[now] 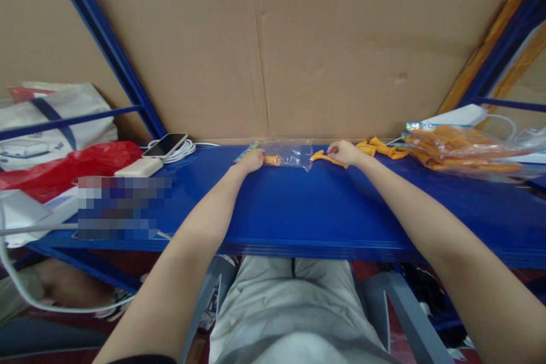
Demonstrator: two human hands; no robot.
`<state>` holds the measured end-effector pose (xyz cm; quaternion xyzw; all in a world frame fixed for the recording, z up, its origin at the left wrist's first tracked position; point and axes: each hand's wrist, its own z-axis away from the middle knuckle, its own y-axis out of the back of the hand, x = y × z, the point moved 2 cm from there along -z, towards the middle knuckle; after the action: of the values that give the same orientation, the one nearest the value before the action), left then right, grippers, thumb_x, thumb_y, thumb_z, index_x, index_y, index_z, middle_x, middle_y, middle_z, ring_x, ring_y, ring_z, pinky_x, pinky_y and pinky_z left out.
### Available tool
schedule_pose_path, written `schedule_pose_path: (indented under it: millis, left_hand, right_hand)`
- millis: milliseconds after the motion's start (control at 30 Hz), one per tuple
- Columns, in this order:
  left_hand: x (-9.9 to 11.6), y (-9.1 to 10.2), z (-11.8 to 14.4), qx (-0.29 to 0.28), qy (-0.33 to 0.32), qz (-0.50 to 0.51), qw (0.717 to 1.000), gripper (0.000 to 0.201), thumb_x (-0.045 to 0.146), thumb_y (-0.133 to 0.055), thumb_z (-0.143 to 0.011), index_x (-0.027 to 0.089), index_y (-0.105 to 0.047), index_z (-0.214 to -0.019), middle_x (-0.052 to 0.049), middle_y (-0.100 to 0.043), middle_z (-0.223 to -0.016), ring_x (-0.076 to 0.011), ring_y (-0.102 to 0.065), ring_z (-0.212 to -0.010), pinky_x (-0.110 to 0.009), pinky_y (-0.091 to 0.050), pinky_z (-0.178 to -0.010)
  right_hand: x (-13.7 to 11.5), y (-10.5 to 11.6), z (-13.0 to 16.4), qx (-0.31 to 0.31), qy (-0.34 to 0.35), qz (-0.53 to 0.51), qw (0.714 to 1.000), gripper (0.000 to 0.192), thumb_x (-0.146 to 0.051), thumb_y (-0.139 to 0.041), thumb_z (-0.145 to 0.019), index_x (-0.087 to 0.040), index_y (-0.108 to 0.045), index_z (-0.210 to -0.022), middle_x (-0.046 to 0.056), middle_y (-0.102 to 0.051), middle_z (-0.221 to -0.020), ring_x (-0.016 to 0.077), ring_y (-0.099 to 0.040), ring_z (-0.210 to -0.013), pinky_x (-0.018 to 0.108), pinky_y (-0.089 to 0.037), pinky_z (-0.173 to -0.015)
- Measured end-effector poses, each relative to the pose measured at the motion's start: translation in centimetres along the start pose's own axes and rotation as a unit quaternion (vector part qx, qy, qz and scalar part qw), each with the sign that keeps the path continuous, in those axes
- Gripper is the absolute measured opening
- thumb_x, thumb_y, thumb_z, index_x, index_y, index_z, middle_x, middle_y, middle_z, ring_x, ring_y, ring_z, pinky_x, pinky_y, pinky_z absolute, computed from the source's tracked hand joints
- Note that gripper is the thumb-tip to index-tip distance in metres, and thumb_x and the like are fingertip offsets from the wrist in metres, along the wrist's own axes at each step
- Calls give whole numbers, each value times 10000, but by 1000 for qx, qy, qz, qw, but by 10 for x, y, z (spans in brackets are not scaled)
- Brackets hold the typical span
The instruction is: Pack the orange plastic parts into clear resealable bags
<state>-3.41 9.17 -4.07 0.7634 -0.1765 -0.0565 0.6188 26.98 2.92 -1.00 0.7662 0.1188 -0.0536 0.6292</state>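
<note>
A small clear plastic bag lies on the blue shelf near the cardboard back wall. My left hand grips its left end, where an orange plastic piece sits inside. My right hand holds a second orange plastic piece with its tip at the bag's right opening. Both arms stretch forward over the shelf.
Loose orange pieces lie just right of my right hand, beside a pile of filled bags. At the left are a phone on a white cable, a white charger block and a red bag. Cardboard backs the shelf.
</note>
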Motion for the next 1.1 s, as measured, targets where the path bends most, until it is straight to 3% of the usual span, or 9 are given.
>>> schedule_pose_path:
  millis: [100, 200, 333, 500, 633, 833, 1100]
  left_hand:
    - [0, 0, 0, -2, 2, 4, 1000, 485, 160, -305, -933, 106, -641, -1278, -114, -630, -1377, -191, -540, -1331, -277, -326, -1173]
    - [-1, 0, -1, -2, 2, 8, 1000, 490, 164, -300, -934, 99, -630, -1290, -121, -612, -1400, -195, -536, -1334, -286, -328, -1174]
    - [-3, -1, -2, 6, -1, 10, 1000, 483, 170, -313, -932, 132, -636, -1289, -91, -621, -1394, -191, -544, -1325, -291, -332, -1175]
    - [-2, -1, -1, 4, -3, 3, 1000, 485, 161, -306, -932, 124, -643, -1279, -97, -629, -1382, -192, -546, -1321, -292, -325, -1178]
    - [-1, 0, -1, -3, 1, -1, 1000, 483, 164, -307, -934, 105, -640, -1278, -115, -618, -1393, -196, -538, -1331, -289, -321, -1179]
    - [-1, 0, -2, -3, -7, 2, 1000, 491, 154, -307, -924, 96, -637, -1282, -128, -622, -1385, -203, -545, -1325, -295, -340, -1168]
    - [0, 1, 0, -1, -2, 11, 1000, 489, 164, -314, -928, 90, -631, -1293, -131, -611, -1399, -205, -533, -1338, -302, -333, -1176]
  right_hand:
    - [-1, 6, 2, -8, -19, 83, 996, 266, -303, -562, -915, -154, -741, -1042, 123, -753, -1053, 232, -693, -1011, 283, -505, -825]
    - [1, 13, 3, -71, -49, 139, 987, 451, -490, -524, -934, -105, -748, -1007, 197, -740, -1023, 304, -682, -1054, 347, -507, -846]
    - [6, 21, 7, -166, -75, 122, 976, 508, -585, -651, -824, -117, -743, -999, 151, -735, -824, 277, -708, -801, 354, -530, -723]
    - [8, 24, 11, -197, -80, 103, 972, 306, -375, -737, -774, -113, -734, -932, 55, -642, -570, 189, -614, -552, 291, -479, -554]
    - [7, 27, 9, -157, -46, 70, 984, 236, -371, -696, -800, -138, -732, -802, 37, -623, -536, 166, -595, -536, 267, -448, -538]
    - [4, 37, 7, -29, -31, -39, 998, 243, -347, -703, -835, -135, -700, -714, 28, -590, -499, 145, -594, -550, 231, -427, -536]
    - [4, 38, 11, 25, -12, -308, 951, 137, -232, -763, -816, -140, -673, -861, 3, -605, -606, 88, -522, -527, 189, -408, -486]
